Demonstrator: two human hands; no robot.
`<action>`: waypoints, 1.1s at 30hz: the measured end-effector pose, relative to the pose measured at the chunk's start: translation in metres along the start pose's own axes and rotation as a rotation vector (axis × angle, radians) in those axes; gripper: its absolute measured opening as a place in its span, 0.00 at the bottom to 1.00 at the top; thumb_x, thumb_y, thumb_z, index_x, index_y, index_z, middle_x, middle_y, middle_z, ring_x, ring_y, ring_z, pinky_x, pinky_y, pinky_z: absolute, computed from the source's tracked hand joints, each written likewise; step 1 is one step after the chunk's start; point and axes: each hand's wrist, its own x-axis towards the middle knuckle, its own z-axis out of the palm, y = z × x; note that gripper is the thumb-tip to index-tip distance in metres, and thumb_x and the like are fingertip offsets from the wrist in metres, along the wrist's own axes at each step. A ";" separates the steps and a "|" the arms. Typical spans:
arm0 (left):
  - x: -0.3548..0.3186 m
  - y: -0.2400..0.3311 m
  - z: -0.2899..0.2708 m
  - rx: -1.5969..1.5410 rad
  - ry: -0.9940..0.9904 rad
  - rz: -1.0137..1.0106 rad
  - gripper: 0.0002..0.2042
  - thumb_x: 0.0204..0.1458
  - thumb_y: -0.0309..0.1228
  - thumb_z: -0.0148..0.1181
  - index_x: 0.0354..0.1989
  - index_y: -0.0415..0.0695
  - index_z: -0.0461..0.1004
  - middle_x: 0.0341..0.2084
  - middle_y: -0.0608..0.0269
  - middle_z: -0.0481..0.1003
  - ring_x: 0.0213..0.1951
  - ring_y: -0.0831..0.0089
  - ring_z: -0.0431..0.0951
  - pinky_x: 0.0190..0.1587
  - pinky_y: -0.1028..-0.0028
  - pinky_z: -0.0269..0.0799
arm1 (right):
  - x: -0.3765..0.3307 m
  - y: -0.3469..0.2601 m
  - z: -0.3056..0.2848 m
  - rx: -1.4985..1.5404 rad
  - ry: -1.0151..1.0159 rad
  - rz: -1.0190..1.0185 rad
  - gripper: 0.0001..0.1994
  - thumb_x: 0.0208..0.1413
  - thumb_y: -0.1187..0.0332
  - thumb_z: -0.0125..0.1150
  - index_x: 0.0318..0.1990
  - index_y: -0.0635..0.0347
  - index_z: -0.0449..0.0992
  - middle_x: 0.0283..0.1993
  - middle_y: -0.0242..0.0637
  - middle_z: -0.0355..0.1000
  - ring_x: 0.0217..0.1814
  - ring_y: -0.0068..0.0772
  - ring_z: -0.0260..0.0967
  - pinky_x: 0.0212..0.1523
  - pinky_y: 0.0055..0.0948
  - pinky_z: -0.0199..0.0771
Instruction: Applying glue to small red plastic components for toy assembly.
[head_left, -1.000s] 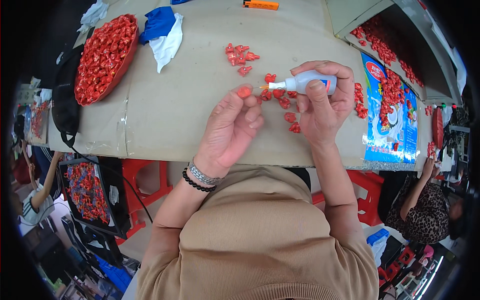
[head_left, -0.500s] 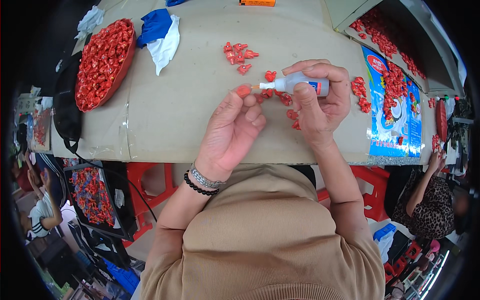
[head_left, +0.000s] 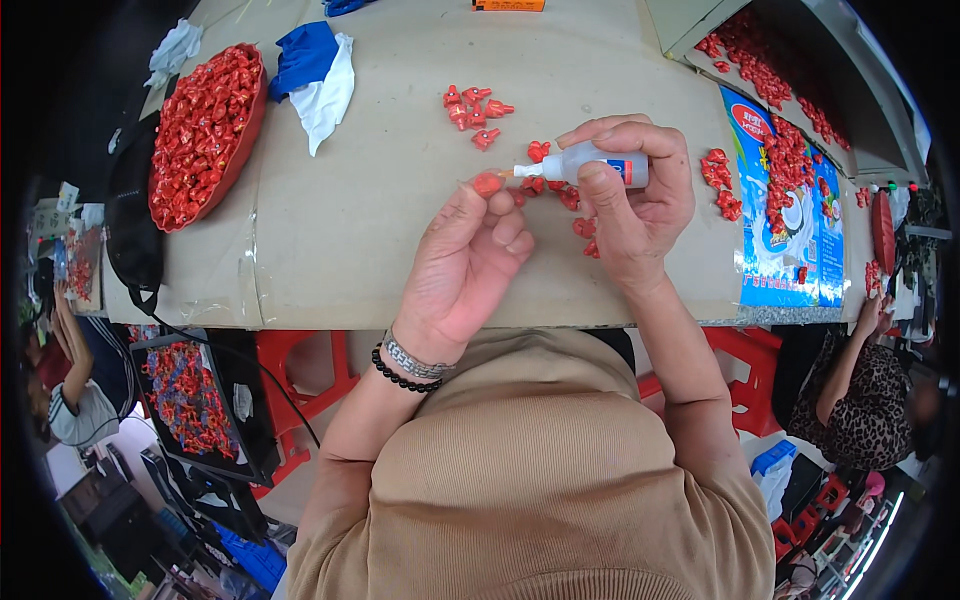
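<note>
Pinching a red piece (head_left: 487, 184), left fingers (head_left: 463, 208) face right fingers (head_left: 603, 190) gripping a bottle (head_left: 577, 160).

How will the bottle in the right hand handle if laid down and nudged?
The bottle looks rounded, so it would probably roll. Its translucent, plastic-looking body may be light and give a little under pressure. The narrow tip looks slender enough to bend.

Tan ribbed knit top (head_left: 530, 450), with a link band and beads worn on one wrist.
Just behind the left hand (head_left: 467, 245) sits a silver-coloured metal link band (head_left: 417, 363); beside it, farther from that hand, comes a black bead bracelet (head_left: 403, 382) of round beads. Farther still from the hand, the tan left sleeve (head_left: 335, 545) ends short, and the top's neckband (head_left: 590, 586) shows a curved edge.
</note>
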 end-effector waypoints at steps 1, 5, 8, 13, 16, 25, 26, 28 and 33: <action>0.000 0.000 0.001 -0.001 0.001 -0.001 0.11 0.59 0.36 0.53 0.44 0.43 0.73 0.31 0.67 0.74 0.29 0.77 0.67 0.35 0.74 0.66 | 0.000 0.000 0.000 -0.003 -0.001 0.004 0.11 0.51 0.81 0.57 0.42 0.65 0.66 0.38 0.41 0.70 0.39 0.27 0.73 0.35 0.22 0.77; 0.000 0.000 0.001 0.004 -0.002 0.004 0.11 0.59 0.36 0.53 0.44 0.43 0.73 0.31 0.67 0.75 0.29 0.77 0.67 0.35 0.74 0.66 | 0.001 0.001 -0.002 -0.001 -0.015 -0.008 0.11 0.51 0.82 0.56 0.42 0.65 0.66 0.38 0.42 0.70 0.38 0.28 0.73 0.34 0.22 0.77; 0.001 0.000 -0.001 -0.004 0.000 0.005 0.11 0.58 0.36 0.54 0.44 0.43 0.73 0.31 0.67 0.75 0.29 0.77 0.67 0.36 0.74 0.66 | 0.003 0.000 -0.002 -0.010 -0.031 -0.035 0.11 0.51 0.82 0.56 0.42 0.66 0.66 0.37 0.43 0.70 0.37 0.28 0.72 0.33 0.22 0.77; 0.001 -0.001 0.000 0.000 -0.012 0.020 0.11 0.58 0.35 0.55 0.44 0.44 0.72 0.32 0.67 0.75 0.29 0.78 0.67 0.36 0.74 0.66 | 0.002 -0.002 -0.004 0.043 -0.030 -0.042 0.10 0.52 0.82 0.55 0.42 0.65 0.65 0.37 0.44 0.69 0.36 0.28 0.72 0.31 0.22 0.76; 0.001 0.000 0.002 0.019 -0.002 0.028 0.11 0.57 0.35 0.55 0.45 0.44 0.72 0.33 0.67 0.74 0.29 0.78 0.67 0.36 0.75 0.65 | 0.002 -0.002 -0.005 0.064 -0.009 -0.053 0.10 0.52 0.82 0.55 0.41 0.65 0.65 0.37 0.44 0.69 0.36 0.28 0.72 0.31 0.22 0.75; 0.003 -0.001 -0.001 0.068 -0.021 0.046 0.10 0.57 0.34 0.56 0.45 0.45 0.70 0.34 0.68 0.72 0.29 0.79 0.65 0.36 0.76 0.64 | 0.004 0.001 -0.007 -0.014 -0.046 -0.151 0.10 0.51 0.81 0.58 0.40 0.65 0.67 0.36 0.43 0.70 0.36 0.29 0.72 0.32 0.23 0.75; 0.003 -0.001 -0.001 0.072 -0.022 0.048 0.10 0.57 0.33 0.56 0.45 0.45 0.70 0.35 0.68 0.72 0.29 0.79 0.65 0.36 0.76 0.64 | 0.004 0.001 -0.007 -0.019 -0.051 -0.153 0.10 0.51 0.81 0.58 0.40 0.65 0.67 0.36 0.43 0.70 0.36 0.29 0.72 0.32 0.24 0.75; 0.003 -0.001 0.000 0.070 -0.010 0.048 0.10 0.57 0.33 0.56 0.45 0.45 0.70 0.35 0.68 0.72 0.29 0.79 0.65 0.36 0.76 0.64 | 0.003 0.001 -0.008 -0.031 -0.053 -0.151 0.10 0.51 0.81 0.59 0.40 0.65 0.67 0.36 0.42 0.70 0.36 0.30 0.72 0.32 0.24 0.75; 0.002 -0.002 0.001 0.072 -0.008 0.050 0.11 0.57 0.33 0.56 0.46 0.45 0.70 0.35 0.68 0.72 0.29 0.79 0.65 0.36 0.76 0.63 | 0.003 0.001 -0.007 -0.094 -0.055 -0.191 0.10 0.49 0.82 0.60 0.39 0.65 0.68 0.36 0.42 0.71 0.36 0.30 0.72 0.32 0.24 0.76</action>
